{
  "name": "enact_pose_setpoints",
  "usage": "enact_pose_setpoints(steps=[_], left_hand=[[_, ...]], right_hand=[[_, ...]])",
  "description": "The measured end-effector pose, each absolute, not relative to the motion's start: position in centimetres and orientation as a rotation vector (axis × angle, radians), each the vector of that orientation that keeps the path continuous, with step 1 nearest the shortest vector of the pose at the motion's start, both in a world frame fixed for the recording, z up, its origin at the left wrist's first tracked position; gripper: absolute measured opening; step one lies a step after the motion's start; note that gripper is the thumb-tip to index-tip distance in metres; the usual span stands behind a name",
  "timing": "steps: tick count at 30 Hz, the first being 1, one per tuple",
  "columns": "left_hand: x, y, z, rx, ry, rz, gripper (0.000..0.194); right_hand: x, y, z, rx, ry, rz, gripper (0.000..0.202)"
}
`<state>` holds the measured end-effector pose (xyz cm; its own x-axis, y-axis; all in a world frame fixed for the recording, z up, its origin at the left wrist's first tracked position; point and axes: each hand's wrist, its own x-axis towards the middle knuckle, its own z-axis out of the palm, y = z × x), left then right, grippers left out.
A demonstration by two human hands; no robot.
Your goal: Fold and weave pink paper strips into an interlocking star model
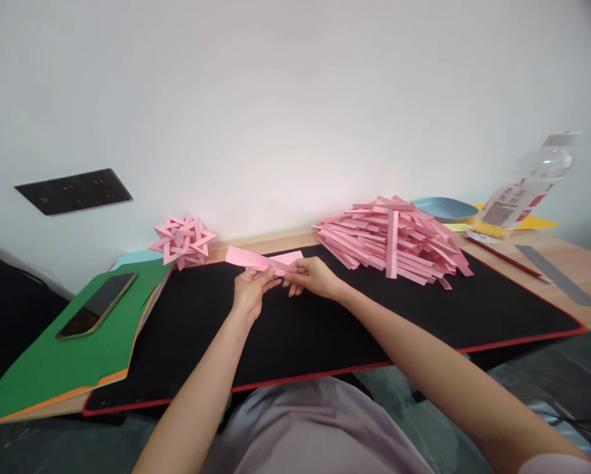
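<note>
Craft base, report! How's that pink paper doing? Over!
Left hand, right hand: both holding pink paper. Strip pile off right, not in the way.

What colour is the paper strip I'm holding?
Pink; the paper strip shows best in the head view.

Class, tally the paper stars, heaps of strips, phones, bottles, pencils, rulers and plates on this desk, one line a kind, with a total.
Paper star: 1
Heap of pink strips: 1
Phone: 1
Bottle: 1
Pencil: 1
Ruler: 1
Plate: 1
Total: 7
</note>
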<state>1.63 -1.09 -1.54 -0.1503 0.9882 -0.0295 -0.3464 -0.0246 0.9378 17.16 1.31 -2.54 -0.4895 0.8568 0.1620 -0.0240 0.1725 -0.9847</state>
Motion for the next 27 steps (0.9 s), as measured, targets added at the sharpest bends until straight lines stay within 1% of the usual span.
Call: enact_pose_setpoints(steps=[6,19,27], left_hand=[[1.57,-0.98,-1.57,0.851,1.036,1.478,0.027],[1.54,-0.9,-1.8,0.912,1.032,1.482,0.028],[2.04,-1.13,-1.78,0.892,1.034,1.519,0.03]], right_hand=[[17.32,1.12,-2.31,-0.785,-1.693,1.434,0.033],[17.31,1.29,-2.56,-0.793,-1.681,1.457,0.031],[17.19,1.25,-2.69,-0.826,-1.727,1.373,0.03]])
